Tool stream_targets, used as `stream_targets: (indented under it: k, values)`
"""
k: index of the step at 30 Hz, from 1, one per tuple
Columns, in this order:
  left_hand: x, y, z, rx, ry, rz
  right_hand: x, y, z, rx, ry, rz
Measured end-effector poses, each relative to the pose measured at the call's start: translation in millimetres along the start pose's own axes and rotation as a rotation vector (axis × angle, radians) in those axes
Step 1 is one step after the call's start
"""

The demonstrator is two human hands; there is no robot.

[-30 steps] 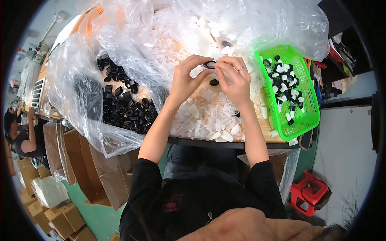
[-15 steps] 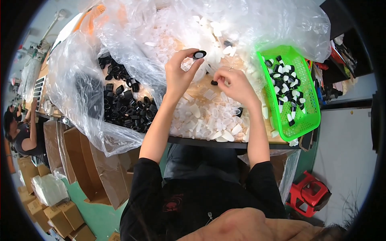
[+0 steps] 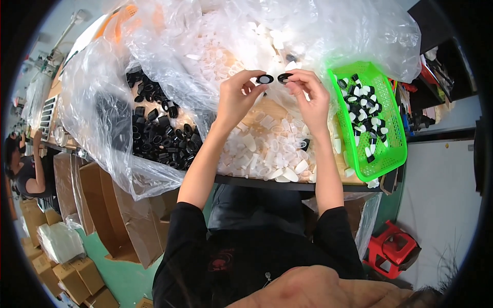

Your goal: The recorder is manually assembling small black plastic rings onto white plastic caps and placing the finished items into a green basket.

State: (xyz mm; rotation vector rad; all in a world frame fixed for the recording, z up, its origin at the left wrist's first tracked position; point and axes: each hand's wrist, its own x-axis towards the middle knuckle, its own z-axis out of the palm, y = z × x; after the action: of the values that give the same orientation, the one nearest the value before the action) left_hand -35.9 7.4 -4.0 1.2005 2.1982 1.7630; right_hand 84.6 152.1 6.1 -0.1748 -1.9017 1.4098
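Observation:
Between the thumb and fingers of my left hand (image 3: 237, 98) is a black oval part with a pale centre (image 3: 265, 79). My right hand (image 3: 311, 97) pinches a black ring (image 3: 284, 78), tilted beside it; a small gap separates the two. Both hands are raised over the table. Below them lies a heap of clear oval rings mixed with white tapered pieces (image 3: 277, 154). On the left, loose black oval parts (image 3: 159, 138) fill a spread plastic bag (image 3: 92, 123).
A green plastic basket (image 3: 398, 123) with black-and-white assembled pieces stands at the table's right. Crumpled clear plastic (image 3: 359, 31) covers the far side. A red stool (image 3: 393, 249) and cardboard boxes (image 3: 77, 277) are on the floor. Another person (image 3: 33, 169) sits at far left.
My right hand has risen from the table, bringing the black ring up beside the other part. My left hand has shifted slightly right and down.

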Motion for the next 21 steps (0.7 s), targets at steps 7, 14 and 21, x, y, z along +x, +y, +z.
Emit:
stream_targets:
  k: [7, 14, 21]
  values:
    - [-1.2, -3.8, 8.0, -0.283, -0.069, 0.027, 0.6, -2.6, 8.3, -0.451, -0.068, -0.319]
    - [-2.3, -4.4, 8.6, -0.406, -0.103, -0.044, 3.0, -5.6, 4.0, -0.546, -0.123, -0.411]
    - [3.6, -3.3, -2.4, -0.497, 0.04, -0.203, 1.7, -10.3, -16.2, -0.216, -0.448, -0.023]
